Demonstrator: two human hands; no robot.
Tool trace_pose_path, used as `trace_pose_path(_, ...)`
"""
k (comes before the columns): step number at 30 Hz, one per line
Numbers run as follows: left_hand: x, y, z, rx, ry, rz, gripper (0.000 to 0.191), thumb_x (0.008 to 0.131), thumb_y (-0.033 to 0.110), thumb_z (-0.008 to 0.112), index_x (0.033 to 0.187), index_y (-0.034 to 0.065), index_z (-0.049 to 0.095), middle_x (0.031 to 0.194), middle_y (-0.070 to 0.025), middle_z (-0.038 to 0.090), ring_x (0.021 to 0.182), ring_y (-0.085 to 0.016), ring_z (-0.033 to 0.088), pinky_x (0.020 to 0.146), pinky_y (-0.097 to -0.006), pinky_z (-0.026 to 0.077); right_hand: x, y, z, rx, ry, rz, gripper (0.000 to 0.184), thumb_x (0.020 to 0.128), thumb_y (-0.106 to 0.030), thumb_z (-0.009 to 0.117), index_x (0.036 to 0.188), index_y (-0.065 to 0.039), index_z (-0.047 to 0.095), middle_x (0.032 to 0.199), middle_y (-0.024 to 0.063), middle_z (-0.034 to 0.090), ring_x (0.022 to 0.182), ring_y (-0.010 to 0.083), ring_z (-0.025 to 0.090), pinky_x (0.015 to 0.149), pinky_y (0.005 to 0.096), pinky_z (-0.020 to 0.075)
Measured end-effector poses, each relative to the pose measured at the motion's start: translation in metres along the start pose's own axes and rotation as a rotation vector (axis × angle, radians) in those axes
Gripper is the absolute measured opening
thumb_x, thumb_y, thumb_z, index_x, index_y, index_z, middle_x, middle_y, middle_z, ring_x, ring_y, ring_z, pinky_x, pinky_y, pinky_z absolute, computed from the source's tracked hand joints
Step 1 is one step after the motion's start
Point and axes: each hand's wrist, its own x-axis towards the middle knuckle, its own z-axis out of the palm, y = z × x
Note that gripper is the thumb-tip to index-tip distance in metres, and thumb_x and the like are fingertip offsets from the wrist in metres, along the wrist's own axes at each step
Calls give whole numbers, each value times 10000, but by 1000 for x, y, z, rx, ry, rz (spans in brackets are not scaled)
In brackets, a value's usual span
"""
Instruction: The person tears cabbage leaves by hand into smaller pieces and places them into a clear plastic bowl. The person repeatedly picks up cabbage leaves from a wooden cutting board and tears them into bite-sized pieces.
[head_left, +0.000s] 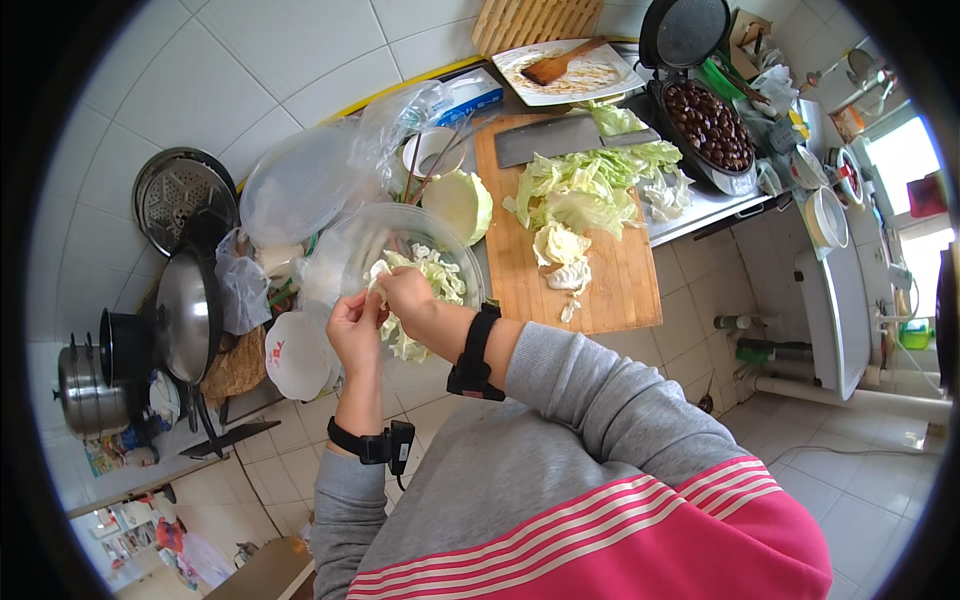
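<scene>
Over a clear plastic bowl (469, 262) holding torn cabbage pieces (442, 279), my left hand (355, 322) and my right hand (409, 298) meet, both gripping one pale piece of cabbage leaf (377, 279). A cut cabbage half (459, 206) rests between the bowl and a wooden cutting board (517, 281). Loose green cabbage leaves (592, 187) lie heaped on the board, with paler inner leaves (561, 244) nearer to me. Behind the heap, a cleaver (547, 139) lies flat across the board.
A white plate (517, 64) with a wooden spatula (555, 69) stands behind the board. To its right is an open electric pan (709, 131) full of dark round items. A white bowl (298, 356), a lidded wok (186, 315) and plastic bags (244, 285) crowd the left.
</scene>
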Motion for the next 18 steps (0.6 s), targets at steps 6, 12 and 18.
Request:
trace_pose_path(6, 1, -2, 9, -71, -12, 110, 65, 844, 31, 629, 870, 1, 577, 833, -71, 633, 688, -107, 604, 626, -236, 530, 10, -8, -15, 397, -174, 150, 149, 901, -89, 484, 837, 35, 536, 774, 120, 561, 649, 235, 531, 583, 352, 432)
trace_pose_path(12, 4, 11, 11, -153, -107, -60, 81, 842, 54, 639, 884, 32, 573, 853, -60, 630, 735, -121, 610, 652, -264, 530, 13, -20, -34, 217, -273, 40, 152, 890, -108, 533, 892, 42, 553, 852, 109, 579, 749, 205, 579, 661, 329, 490)
trace_pose_path(18, 6, 25, 16, -66, -101, -186, 130, 842, 110, 662, 851, 53, 546, 829, -55, 620, 701, -108, 588, 648, -247, 511, 13, -40, -53, -508, -347, -319, 217, 860, -180, 593, 931, 26, 592, 815, 74, 621, 680, 165, 595, 647, 264, 485)
